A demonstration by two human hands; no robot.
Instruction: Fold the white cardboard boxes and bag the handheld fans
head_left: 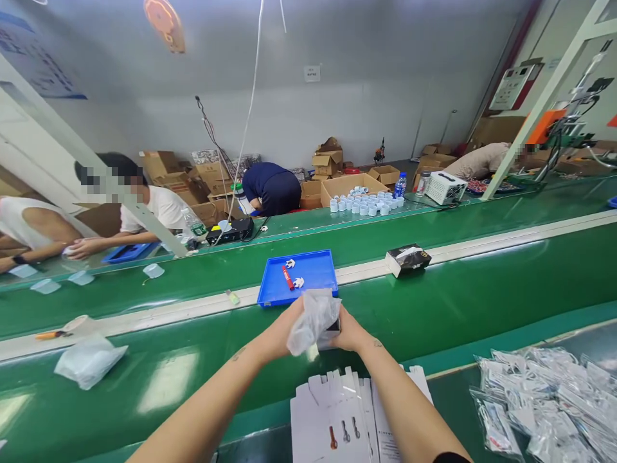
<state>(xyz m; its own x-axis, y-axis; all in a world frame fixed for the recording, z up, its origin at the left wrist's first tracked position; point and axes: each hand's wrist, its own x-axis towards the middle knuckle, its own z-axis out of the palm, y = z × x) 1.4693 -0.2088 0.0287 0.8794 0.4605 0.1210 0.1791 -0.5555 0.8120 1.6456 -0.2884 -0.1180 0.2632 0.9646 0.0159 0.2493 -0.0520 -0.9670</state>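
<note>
Both hands meet at centre frame: left hand (284,331) and right hand (348,334) clamp together on a clear plastic bag (313,318) enclosing a small dark item, at 6 o'clock of the blue tray (313,273). Good practice: keep the bag mouth spread; seat the item squarely. Flat cartons (337,411) lie below.

Green bench (457,302) bears blue tray (308,286), black box (407,259).

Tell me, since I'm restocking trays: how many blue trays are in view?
2. One blue tray lies on the belt just beyond the hands; another blue tray sits on the far side, by a seated person's hand. Others may be hidden.
</note>
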